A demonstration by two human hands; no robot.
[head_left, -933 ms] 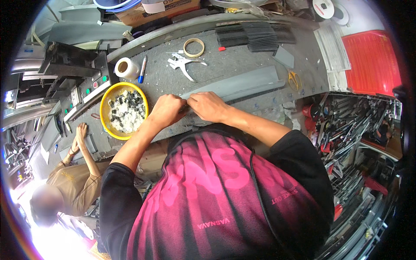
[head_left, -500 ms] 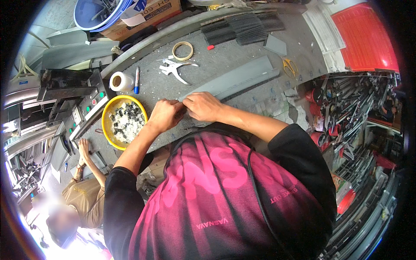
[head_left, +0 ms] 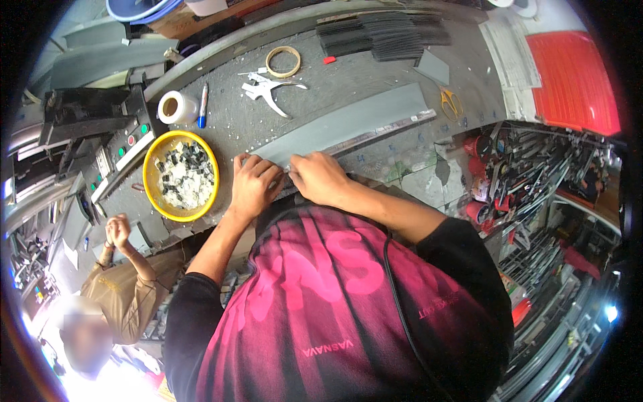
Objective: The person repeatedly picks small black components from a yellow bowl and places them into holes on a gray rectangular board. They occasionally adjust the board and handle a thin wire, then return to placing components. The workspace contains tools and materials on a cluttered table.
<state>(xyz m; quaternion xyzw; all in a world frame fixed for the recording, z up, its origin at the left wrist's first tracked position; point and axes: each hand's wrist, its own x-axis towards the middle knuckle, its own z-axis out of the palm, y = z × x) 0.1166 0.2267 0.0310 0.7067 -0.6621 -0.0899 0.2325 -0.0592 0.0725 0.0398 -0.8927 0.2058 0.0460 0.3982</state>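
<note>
A long flat grey sheet (head_left: 348, 119) lies slantwise on the workbench, with a shiny, mottled band along its near edge. Both hands are at its near left end, close together by the bench's front edge. My left hand (head_left: 255, 183) has its fingers curled over that end. Beside it, my right hand (head_left: 317, 177) is closed in a pinch at the sheet's near edge. The fingertips and what lies just under them are partly hidden. Left of my hands stands a yellow basket (head_left: 213, 195) holding small black and whitish pieces.
Beyond the sheet lie white hand pliers (head_left: 268, 94), a tape roll (head_left: 283, 61), a marker (head_left: 202, 107) and a white roll (head_left: 178, 107). Yellow scissors (head_left: 450, 104) rest near its far end. Black ribbed strips (head_left: 382, 37) are at the back. A co-worker (head_left: 124, 295) is at lower left.
The sheet's near edge has tipped, and its mottled band now shows. My left hand has shifted to the left and flattened over the end. The co-worker's hands have come up together.
</note>
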